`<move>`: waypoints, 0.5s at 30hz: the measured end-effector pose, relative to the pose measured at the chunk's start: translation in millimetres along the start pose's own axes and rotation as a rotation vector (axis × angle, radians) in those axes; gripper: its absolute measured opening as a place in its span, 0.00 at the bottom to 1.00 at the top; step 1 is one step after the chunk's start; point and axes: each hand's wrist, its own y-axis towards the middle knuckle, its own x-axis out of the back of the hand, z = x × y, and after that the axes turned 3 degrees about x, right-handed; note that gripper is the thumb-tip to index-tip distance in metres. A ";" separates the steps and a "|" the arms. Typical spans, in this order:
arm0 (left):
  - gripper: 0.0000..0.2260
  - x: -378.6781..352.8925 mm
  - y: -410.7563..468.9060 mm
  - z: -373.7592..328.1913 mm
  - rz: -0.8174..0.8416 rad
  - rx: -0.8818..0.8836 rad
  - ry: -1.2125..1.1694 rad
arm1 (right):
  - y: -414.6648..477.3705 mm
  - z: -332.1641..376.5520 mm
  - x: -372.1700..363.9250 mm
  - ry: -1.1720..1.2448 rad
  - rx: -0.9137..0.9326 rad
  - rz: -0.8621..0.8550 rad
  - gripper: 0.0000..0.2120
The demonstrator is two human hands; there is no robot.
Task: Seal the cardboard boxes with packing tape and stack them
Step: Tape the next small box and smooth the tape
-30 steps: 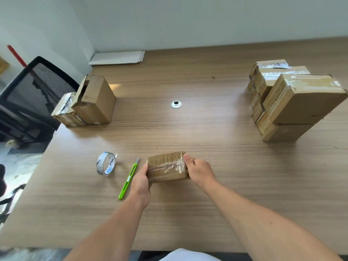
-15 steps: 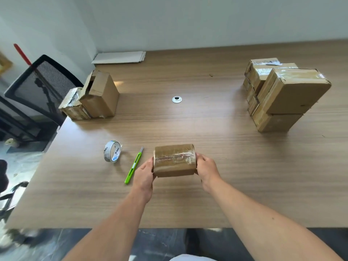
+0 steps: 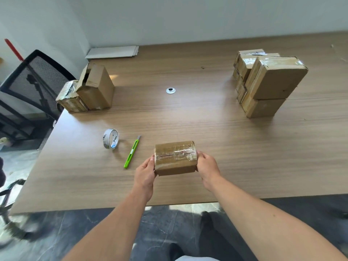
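Note:
A small taped cardboard box [image 3: 175, 162] is held above the near part of the wooden table [image 3: 244, 157]. My left hand [image 3: 146, 171] grips its left end and my right hand [image 3: 206, 166] grips its right end. Clear tape runs across the box's top. A roll of packing tape [image 3: 110, 138] stands on edge to the left, with a green utility knife [image 3: 131, 152] lying between it and the box. A stack of sealed boxes [image 3: 267, 81] stands at the far right. An open-flapped box [image 3: 96, 87] and a smaller box [image 3: 70, 98] sit at the far left.
A black mesh chair [image 3: 32, 80] stands off the table's left edge. Flat white sheets [image 3: 113, 52] lie at the back by the wall. A round cable grommet [image 3: 170, 90] sits mid-table. The table's near edge runs just below my hands, with dark floor beneath.
Both hands have lifted the taped box off the table and turned its taped face upward. The view has pulled back from the table.

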 end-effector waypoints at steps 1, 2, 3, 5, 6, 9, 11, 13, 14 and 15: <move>0.13 -0.9 -1.2 1.0 -0.001 0.000 0.000 | -0.3 0.0 2.3 0.003 0.002 0.001 0.19; 0.13 -1.7 -2.8 2.1 -0.004 -0.004 -0.005 | -0.9 0.0 3.9 0.003 0.005 0.004 0.18; 0.13 -3.5 -4.9 2.7 -0.006 -0.010 -0.005 | -1.1 -0.7 5.9 0.005 0.011 0.009 0.18; 0.13 -10.5 -5.7 3.2 -0.002 -0.016 -0.003 | -0.8 0.3 11.5 0.005 0.025 0.009 0.17; 0.13 -16.8 -4.9 4.2 0.003 -0.015 -0.001 | 0.8 1.2 16.6 0.011 0.030 0.000 0.17; 0.13 -41.4 -1.8 6.5 0.024 -0.014 0.020 | 12.3 5.7 37.3 0.031 0.033 -0.032 0.15; 0.13 -63.4 1.3 9.9 0.031 -0.013 0.028 | 26.0 9.4 56.6 0.032 0.035 -0.035 0.13; 0.13 -83.5 4.5 12.4 0.031 -0.013 0.026 | 36.5 14.9 74.3 0.020 0.046 -0.044 0.13; 0.13 -95.4 7.3 15.4 0.027 -0.011 0.030 | 42.3 18.3 85.2 0.024 0.053 -0.051 0.13; 0.13 -111.3 8.8 18.2 0.025 -0.003 0.032 | 50.1 21.8 99.0 0.023 0.049 -0.060 0.14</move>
